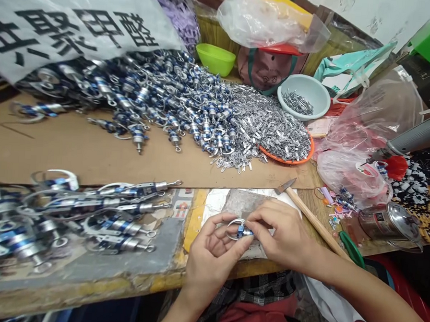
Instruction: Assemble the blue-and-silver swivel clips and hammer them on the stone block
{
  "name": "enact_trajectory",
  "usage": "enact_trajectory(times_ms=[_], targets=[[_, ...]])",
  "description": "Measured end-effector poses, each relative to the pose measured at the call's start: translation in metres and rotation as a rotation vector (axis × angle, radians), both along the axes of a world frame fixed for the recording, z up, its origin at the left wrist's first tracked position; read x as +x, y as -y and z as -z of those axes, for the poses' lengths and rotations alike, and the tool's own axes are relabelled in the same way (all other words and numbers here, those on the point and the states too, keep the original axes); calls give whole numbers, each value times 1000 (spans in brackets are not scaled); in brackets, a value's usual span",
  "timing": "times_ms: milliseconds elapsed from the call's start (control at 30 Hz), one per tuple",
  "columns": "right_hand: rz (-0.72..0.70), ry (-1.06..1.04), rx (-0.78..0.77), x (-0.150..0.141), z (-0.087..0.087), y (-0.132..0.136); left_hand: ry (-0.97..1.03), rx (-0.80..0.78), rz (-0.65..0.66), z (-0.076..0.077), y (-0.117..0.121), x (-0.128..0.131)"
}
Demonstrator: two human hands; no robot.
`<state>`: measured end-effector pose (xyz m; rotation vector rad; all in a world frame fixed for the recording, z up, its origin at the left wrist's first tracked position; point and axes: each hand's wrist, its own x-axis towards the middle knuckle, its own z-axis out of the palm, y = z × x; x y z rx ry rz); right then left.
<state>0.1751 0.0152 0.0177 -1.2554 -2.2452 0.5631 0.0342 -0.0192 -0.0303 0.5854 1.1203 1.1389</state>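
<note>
Small blue-and-silver swivel piece (pixel 240 231) pinched between both hands, low over the bench (pixel 86 279) near its front edge, above a grey slab (pixel 240 200). Left hand (pixel 212 254) curled under and behind it, palm up, thumb and fingers closed on its wire loop and blue body. Right hand (pixel 283 234) arched over from the other side, fingertips closed on the silver end of the same piece. Neither hand open; both gripping that one part.

Wooden-handled hammer (pixel 315 219) lay just beside the right hand, head toward the slab. Row of finished swivels (pixel 122 214) lay well to the left of the hands, near the bench's edge. Large heap of the same blue parts (pixel 160 100) spread farther back on brown cardboard (pixel 75 149).

Orange tray (pixel 298 158) piled over with flat silver links (pixel 270 130), some spilled onto the cardboard. Pale bowl (pixel 317 92) behind it held a small clump of silver pins. Green bowl (pixel 216 59) farther back, contents not discernible. Clear plastic bags (pixel 367 140) lay at the right, with a metal tin (pixel 388 223) on its side nearby.
</note>
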Motion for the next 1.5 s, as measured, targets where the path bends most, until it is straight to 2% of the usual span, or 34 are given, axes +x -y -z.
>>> enact_trajectory(times_ms=[133, 267, 433, 533, 600, 633, 700, 767, 833, 900, 967, 1067, 1167, 1233, 1300, 1433, 1500], targets=[[-7, -25, -102, 0, -1, 1, 7, -2, 14, -1, 1, 1], [23, -93, -180, 1, 3, 0, 5, 10, -42, -1, 1, 4], [-16, 115, -76, -3, 4, 0, 0, -7, -14, 0, 0, 3], [-69, 207, -143, -5, -2, -3, -2, -5, -11, 0, 0, 3], [-59, 161, -187, 2, -5, -5, 0, -3, -5, 0, 0, 3], [-9, 116, -183, 10, -5, -6, 0, 1, -5, 0, 0, 3], [182, 94, -115, 34, -1, -7, -4, 8, -3, 0, 0, 3], [393, 233, -34, 66, 10, -4, -5, 11, -1, 0, 0, 3], [450, 419, -66, 96, 24, 1, -1, 10, 6, 0, 0, 3], [432, 472, -146, 113, 33, 8, 0, 19, 8, 1, 0, 3], [402, 414, -149, 114, 33, 16, -11, 34, 10, 2, 0, 3], [281, 298, -26, 95, 15, 28, -23, 52, -8, 2, -1, 4], [61, 334, 56, 76, -6, 38, -11, 50, -34, 1, -2, 5], [-12, 355, 141, 71, -14, 43, 1, 59, -32, 2, -3, 4], [-24, 368, 216, 71, -14, 44, 19, 79, -15, 3, -4, 4], [-3, 464, 201, 71, -8, 46, 32, 94, 1, 9, -6, 2], [17, 426, 243, 71, -6, 48, 23, 98, -11, 11, -6, 2]])
